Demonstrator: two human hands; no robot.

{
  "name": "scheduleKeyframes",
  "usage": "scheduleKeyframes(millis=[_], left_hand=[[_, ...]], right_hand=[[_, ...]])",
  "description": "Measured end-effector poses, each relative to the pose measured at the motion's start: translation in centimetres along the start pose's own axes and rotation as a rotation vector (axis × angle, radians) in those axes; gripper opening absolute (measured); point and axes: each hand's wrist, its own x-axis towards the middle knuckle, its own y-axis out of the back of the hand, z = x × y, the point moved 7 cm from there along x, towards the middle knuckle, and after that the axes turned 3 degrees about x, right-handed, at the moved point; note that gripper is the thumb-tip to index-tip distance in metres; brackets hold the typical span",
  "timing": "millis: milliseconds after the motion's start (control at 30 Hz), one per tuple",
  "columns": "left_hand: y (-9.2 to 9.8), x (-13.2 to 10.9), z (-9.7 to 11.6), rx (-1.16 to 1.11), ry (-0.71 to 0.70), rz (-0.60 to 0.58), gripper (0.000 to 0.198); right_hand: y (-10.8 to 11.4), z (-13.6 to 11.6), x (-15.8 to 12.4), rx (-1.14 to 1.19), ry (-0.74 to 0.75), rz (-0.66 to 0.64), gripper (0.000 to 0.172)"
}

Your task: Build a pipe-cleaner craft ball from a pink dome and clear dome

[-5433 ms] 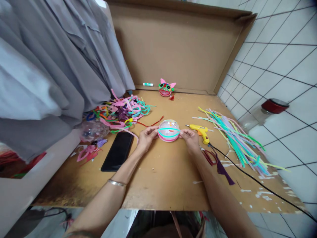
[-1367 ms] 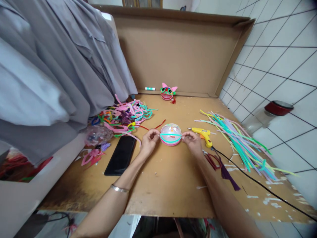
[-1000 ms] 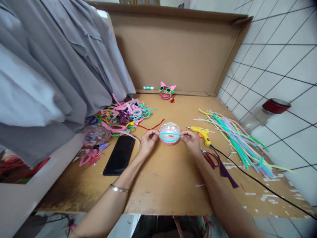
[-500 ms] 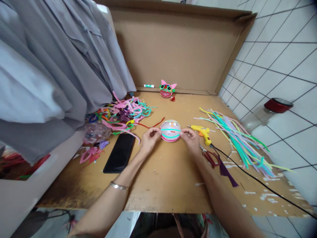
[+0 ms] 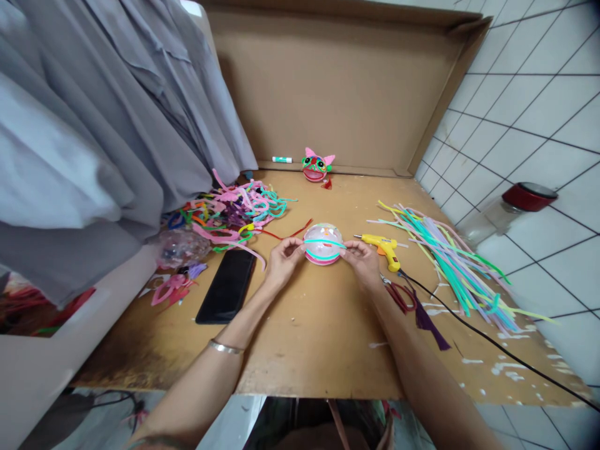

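Note:
A clear plastic ball [image 5: 323, 233] sits on the table between my hands, with a pink band round its lower part and a turquoise strip just above that. Across its front runs a second turquoise fuzzy strip [image 5: 324, 241], apparently a pipe cleaner. My left hand [image 5: 285, 259] pinches the strip's left end between thumb and fingertips, close against the ball. At the right end, my right hand [image 5: 362, 259] pinches it the same way. Whether the strip is fixed to the ball I cannot tell.
Right of my hands lie a yellow glue gun [image 5: 382, 247] with a black cord, red-handled scissors [image 5: 400, 296], a purple tassel [image 5: 430, 325] and a pipe-cleaner bundle [image 5: 445, 262]. Left are a black phone [image 5: 225, 287] and tangled pipe cleaners [image 5: 239, 206]. A decorated cat-eared ball [image 5: 315, 167] stands behind.
The held strip now bows slightly upward across the ball, and its right end sits a little farther out. Both hands keep their pinch; the view has shifted slightly.

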Motion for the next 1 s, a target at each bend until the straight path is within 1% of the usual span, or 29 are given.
scheduleKeyframes(millis=[200,500,700,833,1000], left_hand=[[0.10,0.11,-0.12,-0.010,0.008,-0.009,0.028],[0.07,0.13,-0.36,-0.049,0.009,-0.017,0.028],[0.06,0.12,-0.29,-0.046,0.013,-0.017,0.029],[0.00,0.07,-0.26,-0.050,0.018,-0.017,0.029],[0.02,0.09,-0.35,-0.046,0.016,-0.019,0.030]], right_hand=[[0.19,0.26,0.00,0.030,-0.015,0.021,0.038],[0.22,0.28,0.08,0.053,-0.018,-0.003,0.038],[0.14,0.24,0.12,0.031,0.008,-0.025,0.036],[0.26,0.13,0.13,0.054,0.024,0.003,0.035],[0.41,0.41,0.23,0.047,0.004,0.023,0.032]])
